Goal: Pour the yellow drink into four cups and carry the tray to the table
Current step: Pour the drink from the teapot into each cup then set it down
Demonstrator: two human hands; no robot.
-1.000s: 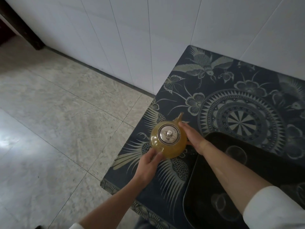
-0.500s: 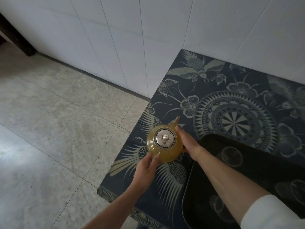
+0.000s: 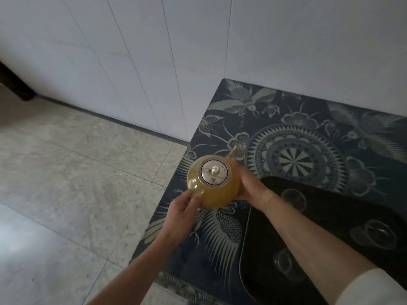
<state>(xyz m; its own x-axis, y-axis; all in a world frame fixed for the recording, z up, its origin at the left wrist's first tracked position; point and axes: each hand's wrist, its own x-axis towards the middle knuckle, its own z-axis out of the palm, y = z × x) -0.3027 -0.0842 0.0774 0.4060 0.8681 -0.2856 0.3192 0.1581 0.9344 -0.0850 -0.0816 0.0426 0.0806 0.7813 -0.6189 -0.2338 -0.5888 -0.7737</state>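
A round glass teapot [image 3: 217,190] full of yellow drink, with a metal lid [image 3: 214,172], stands near the left edge of the patterned tabletop; its spout points up and right. My left hand [image 3: 184,213] grips the handle at the pot's lower left. My right hand [image 3: 251,184] lies flat against the pot's right side, fingers fairly straight. A black tray [image 3: 326,219] sits to the right, holding clear glass cups: one at the top [image 3: 294,198], one at the right [image 3: 380,235], one at the front [image 3: 284,259] partly behind my right forearm.
The dark blue cloth with pale bird and flower patterns [image 3: 295,137] covers the tabletop, which butts against a white tiled wall [image 3: 198,51]. Left of the table is a pale stone floor [image 3: 66,183]. A dark furniture leg [image 3: 15,84] stands at far left.
The view has shifted slightly; the teapot and both hands stay in nearly the same place, with my left hand closing further round the handle.
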